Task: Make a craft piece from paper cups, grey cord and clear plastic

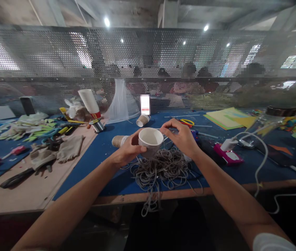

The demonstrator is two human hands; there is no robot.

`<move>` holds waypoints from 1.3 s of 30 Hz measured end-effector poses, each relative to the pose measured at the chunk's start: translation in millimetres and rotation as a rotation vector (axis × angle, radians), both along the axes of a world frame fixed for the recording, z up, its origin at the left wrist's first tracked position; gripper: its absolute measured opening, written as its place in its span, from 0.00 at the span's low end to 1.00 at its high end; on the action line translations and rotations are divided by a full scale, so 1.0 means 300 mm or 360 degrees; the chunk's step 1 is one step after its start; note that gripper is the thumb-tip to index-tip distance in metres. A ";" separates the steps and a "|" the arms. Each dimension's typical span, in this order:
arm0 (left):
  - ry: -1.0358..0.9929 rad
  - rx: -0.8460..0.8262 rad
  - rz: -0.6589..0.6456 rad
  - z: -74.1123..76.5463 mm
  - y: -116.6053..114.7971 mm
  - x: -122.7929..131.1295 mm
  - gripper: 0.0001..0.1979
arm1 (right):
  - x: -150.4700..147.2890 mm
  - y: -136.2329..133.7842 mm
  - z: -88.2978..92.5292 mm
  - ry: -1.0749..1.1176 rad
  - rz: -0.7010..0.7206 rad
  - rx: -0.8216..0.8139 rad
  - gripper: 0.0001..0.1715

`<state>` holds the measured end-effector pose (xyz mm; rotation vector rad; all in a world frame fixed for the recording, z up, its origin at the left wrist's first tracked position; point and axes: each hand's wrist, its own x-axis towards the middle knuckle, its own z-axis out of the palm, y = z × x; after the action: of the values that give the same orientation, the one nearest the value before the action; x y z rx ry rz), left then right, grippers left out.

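Note:
A white paper cup is tilted slightly toward me, its open mouth facing up. My left hand wraps round its left side, thumb in front. At the right of the rim, my right hand has its thumb and forefinger brought together; what they pinch, if anything, I cannot make out. Below the cup lies a tangled heap of grey cord, some loops hanging over the table edge. Behind my left hand a spool of twine lies on its side.
Scissors lie behind my right hand. A stack of paper cups leans at the back left, near gloves. On the right are a pink power strip with a white cable and coloured paper sheets. A perforated screen stands behind.

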<state>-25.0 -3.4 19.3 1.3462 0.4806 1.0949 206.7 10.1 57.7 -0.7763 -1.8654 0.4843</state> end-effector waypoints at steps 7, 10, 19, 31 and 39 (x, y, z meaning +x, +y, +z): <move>-0.0040 -0.0021 0.0057 0.008 -0.012 0.010 0.36 | -0.002 -0.007 0.004 -0.0029 0.0063 0.0175 0.08; -0.0062 -0.0067 0.0054 0.018 -0.022 0.015 0.33 | -0.002 -0.010 0.003 -0.0122 0.0026 0.0332 0.07; -0.0106 -0.0120 0.0013 0.032 -0.038 0.018 0.29 | 0.009 -0.023 0.013 -0.0226 0.0071 0.0434 0.06; -0.0068 -0.0082 -0.0023 0.036 -0.035 0.009 0.38 | 0.020 -0.031 0.032 -0.0222 0.0259 0.0087 0.13; 0.0004 0.0057 0.0090 0.031 -0.023 0.009 0.39 | 0.015 -0.049 0.045 -0.0111 0.0325 -0.0128 0.16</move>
<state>-22.3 -10.2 28.7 1.3725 0.5056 1.1533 211.3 -4.7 71.3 -0.6655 -2.0114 0.6723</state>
